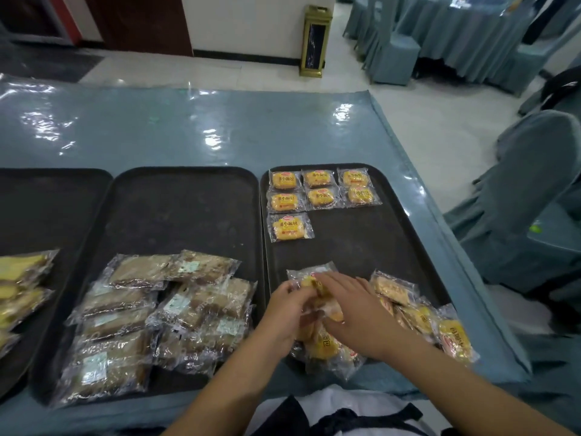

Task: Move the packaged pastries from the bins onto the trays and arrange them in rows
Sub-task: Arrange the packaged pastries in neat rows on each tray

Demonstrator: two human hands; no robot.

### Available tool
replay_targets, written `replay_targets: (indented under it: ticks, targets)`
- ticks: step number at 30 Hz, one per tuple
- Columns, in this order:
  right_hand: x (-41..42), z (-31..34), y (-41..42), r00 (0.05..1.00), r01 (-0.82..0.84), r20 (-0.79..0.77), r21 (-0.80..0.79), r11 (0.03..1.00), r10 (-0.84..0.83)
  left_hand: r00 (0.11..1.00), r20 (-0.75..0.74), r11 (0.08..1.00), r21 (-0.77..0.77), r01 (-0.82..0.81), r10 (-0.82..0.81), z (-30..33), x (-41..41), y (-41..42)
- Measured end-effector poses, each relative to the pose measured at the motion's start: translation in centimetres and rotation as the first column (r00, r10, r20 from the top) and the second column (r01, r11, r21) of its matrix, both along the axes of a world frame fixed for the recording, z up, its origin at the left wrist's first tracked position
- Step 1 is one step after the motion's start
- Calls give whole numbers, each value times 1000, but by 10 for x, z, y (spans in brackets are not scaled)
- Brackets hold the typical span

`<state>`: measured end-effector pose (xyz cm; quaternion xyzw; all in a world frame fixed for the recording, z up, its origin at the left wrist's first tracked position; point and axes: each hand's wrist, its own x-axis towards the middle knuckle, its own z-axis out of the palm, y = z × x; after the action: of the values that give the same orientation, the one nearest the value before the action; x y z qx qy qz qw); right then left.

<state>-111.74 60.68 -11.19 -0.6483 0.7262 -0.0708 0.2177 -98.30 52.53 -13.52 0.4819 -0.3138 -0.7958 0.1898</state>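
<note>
On the right black tray point(371, 234), several yellow packaged pastries point(320, 187) lie in two rows at the far end, with one more point(290, 227) starting a third row. A loose heap of the same yellow packets point(418, 313) sits at the tray's near edge. My left hand point(284, 309) grips a yellow packet point(309, 278) from that heap. My right hand point(355, 306) lies over the heap with fingers stretched, touching the same packet. The middle black tray point(185, 209) carries a pile of brown packaged pastries point(163, 313) on its near half.
A third black tray point(47, 202) at the left holds yellow-wrapped packets point(22, 287) at its near edge. The table has a glossy blue cover point(188, 127). Covered chairs point(534, 190) stand to the right, and a brass bin point(315, 42) stands on the floor beyond.
</note>
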Motion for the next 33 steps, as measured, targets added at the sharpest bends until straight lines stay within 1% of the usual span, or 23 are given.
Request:
replay_targets:
  ticks: [2, 4, 6, 8, 10, 11, 13, 15, 16, 18, 19, 20, 22, 25, 27, 29, 31, 33]
  targets:
    - [5, -11, -8, 994, -29, -106, -56, 998, 23, 1000, -13, 1000, 0, -6, 6, -1, -1, -3]
    - [5, -17, -17, 989, -46, -145, -119, 992, 29, 1000, 2, 1000, 4, -31, 31, -2, -1, -7]
    - [1, -20, -24, 993, -44, -111, -135, 990, 29, 999, 20, 999, 3, -36, 35, -5, -1, -11]
    - [-5, -22, -30, 997, -45, -72, -162, 986, 33, 1000, 4, 1000, 15, -15, 15, -9, -2, -15]
    - [-17, -24, -39, 1000, 6, -1, -156, 988, -6, 1000, -17, 998, 52, -20, 21, -9, -2, -18]
    - [-27, -26, -45, 998, 57, 40, -132, 990, -52, 1000, 1, 998, 45, -31, 31, -10, -2, -21]
    - [-53, -35, -60, 985, 161, 68, -69, 985, -156, 992, 112, 996, -77, -42, 50, -14, 0, -25]
    - [-83, -46, -78, 971, 237, 34, -71, 969, -235, 976, 208, 974, -225, -16, 64, -16, 4, -29]
    - [-97, -51, -88, 966, 258, 7, -90, 962, -259, 972, 225, 959, -285, 5, 62, -19, 6, -30]
    - [-116, -62, -108, 957, 263, -84, -146, 954, -277, 964, 267, 907, -409, 103, 11, -25, 9, -32]
    - [-121, -67, -118, 953, 253, -125, -177, 951, -277, 944, 328, 865, -461, 196, -39, -27, 8, -33]
    - [-123, -73, -126, 951, 242, -146, -197, 950, -273, 911, 404, 817, -495, 297, -87, -29, 6, -33]
    - [-122, -87, -134, 961, 214, -141, -169, 962, -238, 850, 504, 732, -520, 440, -153, -38, 2, -31]
    - [-116, -114, -124, 977, 132, -153, -105, 986, -147, 772, 597, 641, -509, 575, -218, -50, -4, -15]
    - [-116, -126, -116, 981, 83, -168, -95, 992, -98, 708, 650, 590, -468, 658, -276, -57, -5, -3]
    - [-123, -131, -118, 975, 34, -216, -60, 998, -47, 652, 683, 545, -426, 722, -330, -62, -2, 4]
    - [-133, -132, -125, 963, -31, -268, -47, 998, 18, 611, 708, 517, -396, 759, -353, -67, 0, 5]
    - [-140, -130, -132, 950, -86, -303, -24, 996, 75, 593, 728, 503, -391, 771, -343, -72, 1, 6]
